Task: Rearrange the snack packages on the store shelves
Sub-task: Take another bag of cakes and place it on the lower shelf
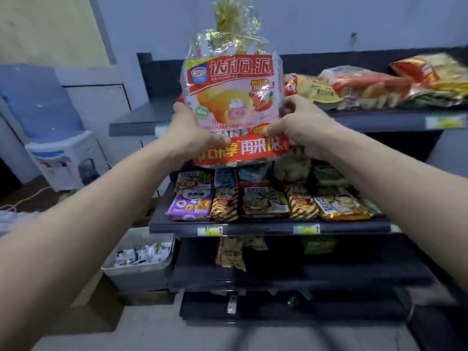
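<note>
My left hand (188,138), right hand (301,129) grip pink Daliyuan pie bag (231,97) by lower sides, upright, above top shelf (136,120) front edge.

The pink snack bag (231,97) bears "达利园派" over "DALIYUAN·PIE". Its red bottom band (255,149) reads "再来1袋". The shelf price tags (210,231) are too blurred to read.

I see a pink cake bag (231,97) with red banners, white lettering and a clear, gold-tinted top. The shelf (253,226) is dark grey, the biscuit packet (190,205) purple, the striped packet (225,205) gold and dark brown. The water bottle (38,97) is blue, its dispenser (65,160) white.
</note>
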Demonstrator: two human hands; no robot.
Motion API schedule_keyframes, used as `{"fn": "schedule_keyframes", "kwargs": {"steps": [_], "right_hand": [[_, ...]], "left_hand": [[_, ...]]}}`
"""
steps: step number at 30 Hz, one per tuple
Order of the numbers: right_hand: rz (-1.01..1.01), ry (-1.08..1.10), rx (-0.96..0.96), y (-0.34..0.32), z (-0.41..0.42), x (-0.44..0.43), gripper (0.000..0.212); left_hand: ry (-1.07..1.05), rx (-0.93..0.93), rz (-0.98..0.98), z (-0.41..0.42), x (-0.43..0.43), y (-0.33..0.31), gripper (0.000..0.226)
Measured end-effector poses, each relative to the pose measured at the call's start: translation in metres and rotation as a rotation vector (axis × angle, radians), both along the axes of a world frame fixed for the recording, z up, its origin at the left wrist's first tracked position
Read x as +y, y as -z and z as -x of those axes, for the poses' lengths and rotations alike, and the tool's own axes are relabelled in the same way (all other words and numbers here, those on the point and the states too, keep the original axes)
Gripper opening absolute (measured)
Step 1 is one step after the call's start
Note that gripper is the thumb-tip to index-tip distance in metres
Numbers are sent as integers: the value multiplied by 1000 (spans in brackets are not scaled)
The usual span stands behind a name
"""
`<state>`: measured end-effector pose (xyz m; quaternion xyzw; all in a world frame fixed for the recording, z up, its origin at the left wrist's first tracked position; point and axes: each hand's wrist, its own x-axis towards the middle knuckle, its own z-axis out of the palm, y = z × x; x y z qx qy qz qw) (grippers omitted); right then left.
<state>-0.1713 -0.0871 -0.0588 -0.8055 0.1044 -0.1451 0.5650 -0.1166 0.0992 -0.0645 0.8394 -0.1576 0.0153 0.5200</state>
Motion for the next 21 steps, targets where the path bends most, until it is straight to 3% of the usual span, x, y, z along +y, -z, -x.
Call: {"fn": "schedule_keyframes", "kwargs": {"steps": [4,10,15,21], "right_hand": [[63,54,73,21,53,-53,63],[98,88,222,77,108,-107,49],[64,117,346,133,126,-136,50],[-12,134,406,172,117,-162,54]], "left_hand": [[110,54,-55,44,-51,22,75],[236,153,-202,75,-105,75,72],[309,259,-294,81,-138,127,82],[351,355,-341,60,-169,167,71]]}}
